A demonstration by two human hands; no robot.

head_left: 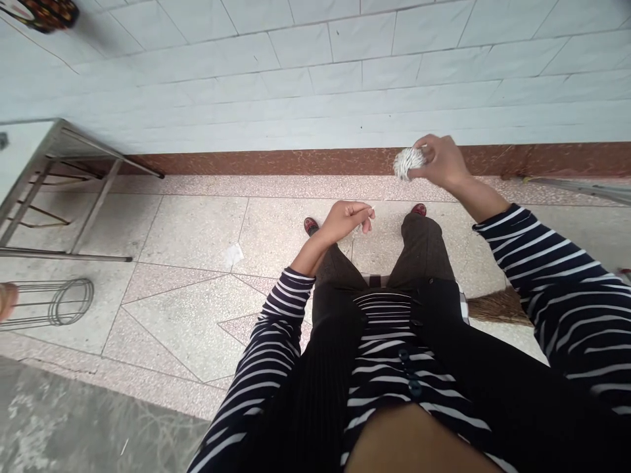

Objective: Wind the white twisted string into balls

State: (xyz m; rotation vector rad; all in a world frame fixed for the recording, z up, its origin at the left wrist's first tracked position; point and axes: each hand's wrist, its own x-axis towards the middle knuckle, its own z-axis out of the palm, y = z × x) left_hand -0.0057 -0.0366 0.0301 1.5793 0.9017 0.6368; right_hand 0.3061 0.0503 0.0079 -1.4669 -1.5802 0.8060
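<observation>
Up at the right, in front of the wall's foot, my right hand (441, 164) is closed around a ball of white string (409, 162). The ball's wound strands bulge out past the fingertips on the left side. Lower and nearer the middle, my left hand (349, 220) is closed in a pinch, thumb against forefinger. A tiny white bit shows at its fingertips, looking like the string's end. Any strand running between the two hands is too thin to make out. Both hands are held in the air over my lap and legs.
A white-tiled wall with a brown skirting (276, 163) runs across ahead. At the left stand a metal-framed table (98, 203) and a wire rack (71, 302). A white scrap (234, 255) lies on the floor. Brown bristles (497, 307) show at my right.
</observation>
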